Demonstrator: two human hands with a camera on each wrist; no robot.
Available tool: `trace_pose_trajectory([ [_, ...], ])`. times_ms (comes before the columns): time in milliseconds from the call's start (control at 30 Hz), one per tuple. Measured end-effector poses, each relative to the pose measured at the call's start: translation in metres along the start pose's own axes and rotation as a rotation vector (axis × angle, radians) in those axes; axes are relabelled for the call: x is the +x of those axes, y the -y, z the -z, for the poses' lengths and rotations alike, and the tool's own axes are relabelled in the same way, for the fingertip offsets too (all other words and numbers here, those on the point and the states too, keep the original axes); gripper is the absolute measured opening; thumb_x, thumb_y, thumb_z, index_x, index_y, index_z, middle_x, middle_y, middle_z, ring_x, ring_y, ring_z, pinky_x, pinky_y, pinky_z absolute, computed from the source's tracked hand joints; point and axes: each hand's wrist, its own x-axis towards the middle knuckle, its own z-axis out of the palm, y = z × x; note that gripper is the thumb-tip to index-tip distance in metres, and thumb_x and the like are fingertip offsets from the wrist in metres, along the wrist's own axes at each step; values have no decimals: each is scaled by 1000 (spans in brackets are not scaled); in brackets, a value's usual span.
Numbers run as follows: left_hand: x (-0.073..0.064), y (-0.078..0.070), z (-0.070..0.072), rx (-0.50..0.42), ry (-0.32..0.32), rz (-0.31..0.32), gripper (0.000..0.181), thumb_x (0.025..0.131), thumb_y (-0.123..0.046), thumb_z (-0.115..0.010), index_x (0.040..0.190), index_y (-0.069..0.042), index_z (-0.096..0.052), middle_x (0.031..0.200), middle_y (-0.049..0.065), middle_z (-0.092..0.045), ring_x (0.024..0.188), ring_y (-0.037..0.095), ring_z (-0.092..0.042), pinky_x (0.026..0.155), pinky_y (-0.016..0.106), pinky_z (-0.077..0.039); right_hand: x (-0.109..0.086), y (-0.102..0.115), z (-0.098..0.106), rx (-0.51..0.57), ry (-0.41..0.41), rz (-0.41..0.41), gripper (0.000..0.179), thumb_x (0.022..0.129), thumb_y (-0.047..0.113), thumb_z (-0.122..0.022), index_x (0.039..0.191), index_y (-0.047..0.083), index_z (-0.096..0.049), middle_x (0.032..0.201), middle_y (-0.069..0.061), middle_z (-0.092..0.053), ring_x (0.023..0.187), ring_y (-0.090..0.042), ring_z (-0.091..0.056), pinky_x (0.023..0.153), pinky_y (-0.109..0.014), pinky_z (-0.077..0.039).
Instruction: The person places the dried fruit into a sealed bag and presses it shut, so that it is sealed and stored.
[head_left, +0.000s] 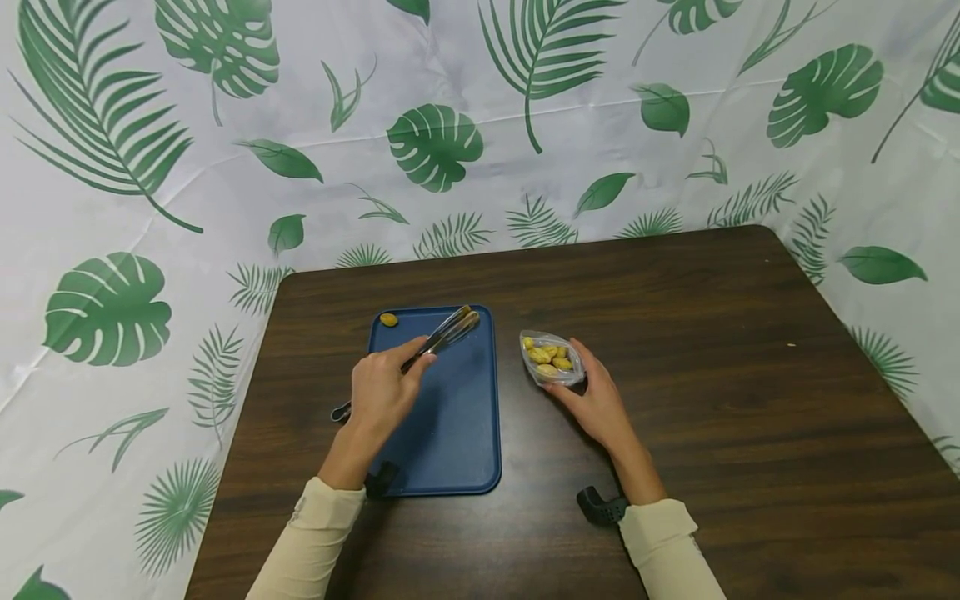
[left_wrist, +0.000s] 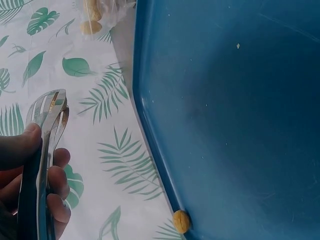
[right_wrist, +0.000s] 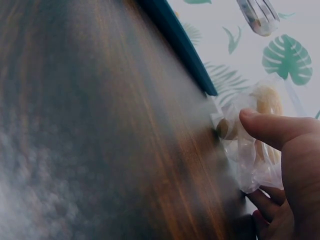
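Over the blue tray [head_left: 457,417], my left hand [head_left: 381,387] grips metal tongs [head_left: 450,332] with dark handles. The tongs' tips point up and right, close together, and no nut shows between them. One yellow-brown nut [head_left: 388,319], like a peanut in its shell, lies at the tray's far left corner; the left wrist view shows the same nut [left_wrist: 181,221]. To the right of the tray, my right hand [head_left: 596,404] holds a clear plastic bag [head_left: 573,377] between thumb and fingers. Several similar nuts [head_left: 547,353] show through its open top.
The dark wooden table [head_left: 720,350] reaches up to a white cloth [head_left: 337,200] with green leaf prints behind it. A tiny pale crumb [head_left: 791,344] lies at the right of the table. Small specks [left_wrist: 238,46] dot the tray.
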Motion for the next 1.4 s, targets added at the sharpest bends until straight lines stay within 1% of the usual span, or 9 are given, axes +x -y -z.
trace_pose_trajectory([
  [167,-1,-2,-2,-9,7,-9,31,88,-21,-82,116,-8,-80,87,13,-81,52,19,-60,49,37,-45,0,0,0,4,3,-4,90,92,38,-78,164,15,-28,165,-21,-35,152,-43,-33,118,-67,-29],
  [233,-1,-4,-3,-14,12,-12,31,88,-21,-82,116,-8,-80,89,13,-81,53,19,-60,50,37,-45,0,0,0,6,5,-2,90,92,38,-78,164,15,-28,165,-21,-35,152,-43,-33,118,-67,-29],
  [467,-1,-7,-6,-22,6,-32,30,88,-21,-82,115,-8,-80,92,13,-81,58,23,-68,54,43,-51,1,0,1,1,5,8,91,92,40,-78,164,15,-28,166,-21,-34,151,-44,-34,118,-67,-30],
  [667,-1,-10,-10,-22,19,-39,31,88,-21,-82,115,-7,-80,94,12,-81,55,19,-63,53,39,-48,1,0,0,-7,-1,20,90,92,39,-78,164,15,-29,165,-20,-36,150,-43,-35,117,-67,-30],
  [767,-2,-13,-12,-21,33,-43,30,89,-21,-82,115,-7,-80,94,12,-81,55,17,-60,52,34,-45,1,-1,0,-5,-2,18,90,92,39,-78,164,15,-29,164,-21,-36,150,-43,-35,118,-67,-30],
  [933,-3,-17,-14,-26,52,-42,29,90,-21,-81,116,-8,-80,92,11,-81,51,13,-51,49,26,-35,1,-1,1,4,0,16,91,92,39,-78,164,14,-28,164,-21,-37,150,-44,-35,118,-66,-30],
  [1033,-3,-19,-15,-26,51,-50,29,90,-21,-81,115,-8,-80,92,11,-81,51,13,-51,49,26,-34,0,-1,1,5,1,15,91,92,39,-78,164,14,-28,164,-21,-36,150,-44,-35,118,-66,-30],
  [1200,-4,-21,-18,-34,46,-68,29,88,-20,-82,115,-9,-80,95,11,-81,53,15,-57,49,29,-38,0,0,1,6,2,15,90,92,38,-78,164,14,-28,164,-21,-36,151,-44,-35,118,-66,-30],
  [1400,-5,-24,-20,-43,57,-73,29,88,-21,-82,116,-10,-80,96,11,-81,53,15,-57,49,29,-38,-1,2,2,11,3,14,90,92,37,-78,164,14,-28,164,-21,-37,151,-43,-35,118,-66,-30],
])
